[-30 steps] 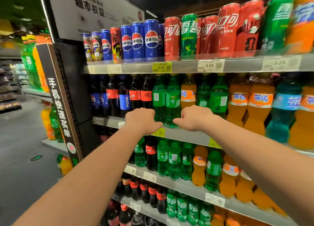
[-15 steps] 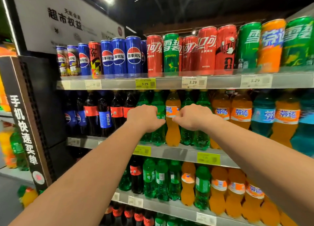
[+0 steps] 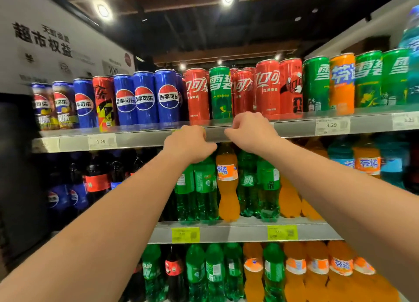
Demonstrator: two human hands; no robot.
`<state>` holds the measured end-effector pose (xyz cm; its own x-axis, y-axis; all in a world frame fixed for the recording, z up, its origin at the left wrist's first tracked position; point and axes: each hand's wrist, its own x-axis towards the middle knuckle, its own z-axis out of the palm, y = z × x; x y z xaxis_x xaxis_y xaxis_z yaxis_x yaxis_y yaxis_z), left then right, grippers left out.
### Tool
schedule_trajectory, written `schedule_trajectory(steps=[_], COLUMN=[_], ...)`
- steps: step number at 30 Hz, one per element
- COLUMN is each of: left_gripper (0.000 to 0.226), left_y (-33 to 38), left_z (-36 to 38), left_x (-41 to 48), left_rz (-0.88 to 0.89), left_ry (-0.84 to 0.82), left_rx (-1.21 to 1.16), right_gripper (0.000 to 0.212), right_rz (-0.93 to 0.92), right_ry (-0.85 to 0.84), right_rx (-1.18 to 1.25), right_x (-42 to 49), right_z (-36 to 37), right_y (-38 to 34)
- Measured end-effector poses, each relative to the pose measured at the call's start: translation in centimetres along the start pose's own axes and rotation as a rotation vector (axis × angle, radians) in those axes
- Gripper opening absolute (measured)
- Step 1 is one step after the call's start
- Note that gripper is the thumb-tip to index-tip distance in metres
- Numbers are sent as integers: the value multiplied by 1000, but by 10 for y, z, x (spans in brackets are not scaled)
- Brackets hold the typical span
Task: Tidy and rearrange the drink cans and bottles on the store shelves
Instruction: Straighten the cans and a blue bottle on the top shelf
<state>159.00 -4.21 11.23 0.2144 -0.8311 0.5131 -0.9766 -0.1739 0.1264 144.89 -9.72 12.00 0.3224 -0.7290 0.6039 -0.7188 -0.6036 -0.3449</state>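
Note:
My left hand [image 3: 189, 143] and my right hand [image 3: 251, 130] are held up side by side in front of the top shelf's front rail [image 3: 294, 127], fingers curled, with nothing visible in either. Just above them stand red cola cans [image 3: 267, 88] with one green Sprite can [image 3: 219, 93] among them. Blue Pepsi cans [image 3: 145, 97] stand to the left. Further right an orange Fanta can [image 3: 342, 84] sits between green Sprite cans [image 3: 316, 84]. Below my hands, an orange Fanta bottle [image 3: 227, 183] stands among green Sprite bottles [image 3: 205, 183].
Dark cola and Pepsi bottles [image 3: 97, 181] fill the middle shelf's left, orange and blue bottles [image 3: 367, 163] its right. The lower shelf [image 3: 238, 233] carries yellow price tags, with more green and orange bottles beneath. A white sign [image 3: 45, 40] hangs at upper left.
Both hands have risen from in front of the middle shelf's bottles to the top shelf's front rail. The view has tilted up and moved closer to the shelves.

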Motion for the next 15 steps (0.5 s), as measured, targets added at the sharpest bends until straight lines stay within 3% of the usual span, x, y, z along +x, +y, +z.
schedule_trajectory(steps=[5, 15], left_gripper=[37, 31], left_y=[9, 18], left_z=[-2, -10], left_x=[18, 47], left_rz=[-24, -65], left_ry=[96, 240], left_rx=[-125, -233], right_gripper=[24, 46], right_rz=[-16, -33], right_ry=[82, 170], right_rx=[108, 305], right_x=[25, 67], right_z=[-3, -4], right_y=[2, 5])
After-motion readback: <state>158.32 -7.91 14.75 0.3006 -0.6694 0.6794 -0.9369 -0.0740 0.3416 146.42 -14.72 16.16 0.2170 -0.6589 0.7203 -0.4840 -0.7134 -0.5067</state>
